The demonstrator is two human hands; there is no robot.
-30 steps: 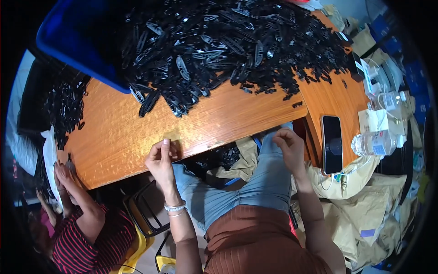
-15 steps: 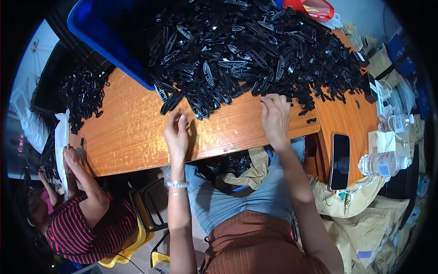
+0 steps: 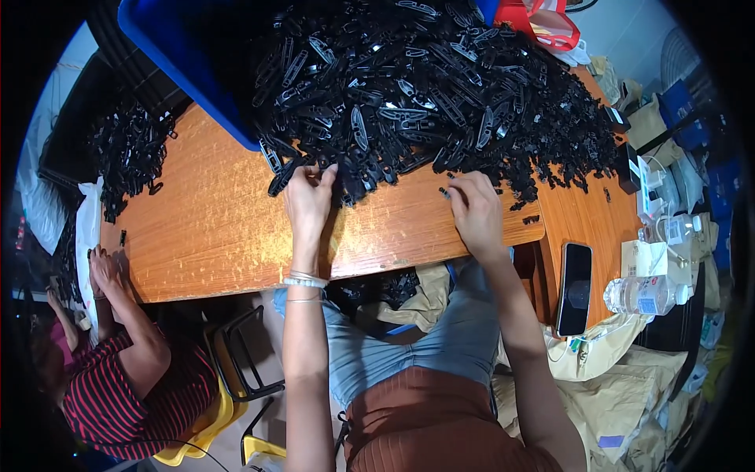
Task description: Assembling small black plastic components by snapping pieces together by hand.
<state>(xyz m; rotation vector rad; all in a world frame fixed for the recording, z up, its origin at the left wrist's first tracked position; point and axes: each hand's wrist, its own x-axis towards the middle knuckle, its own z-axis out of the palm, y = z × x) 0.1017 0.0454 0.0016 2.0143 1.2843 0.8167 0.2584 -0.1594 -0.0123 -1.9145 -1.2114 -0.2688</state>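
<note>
Head view gives me the pile of black clips [image 3: 393, 86] heaped on the table [image 3: 212, 212], away from the near edge and stretching toward the right edge. My left hand [image 3: 309, 193] is at the pile's near fringe, thumb and fingers only a narrow gap apart among the clips; I cannot tell whether they grip one. My right hand [image 3: 476, 206] is over the bare strip toward the near right corner, fingers bent toward the thumb; a tiny dark piece [image 3: 444, 191] shows at the fingertips, but from here I cannot tell if it is pinched or just lying beside them.

I judge each clip light and stiff, probably slick on its glossy faces and apt to snag on its neighbours. I would take one by its long sides near mid-length, choosing those that jut out at the fringe, and go gently with any thin parts.

Shapes are long, narrow ovals with open slots, some throwing pale highlights as moulded plastic or metal might; the small pieces [image 3: 550, 134] to the right look stubby and dull. The table has wood-grained orange-brown boarding, scuffed paler left of centre. A smooth blue bin [image 3: 177, 75] borders the pile on its left, and a glassy black phone [image 3: 575, 289] lies near the right edge
</note>
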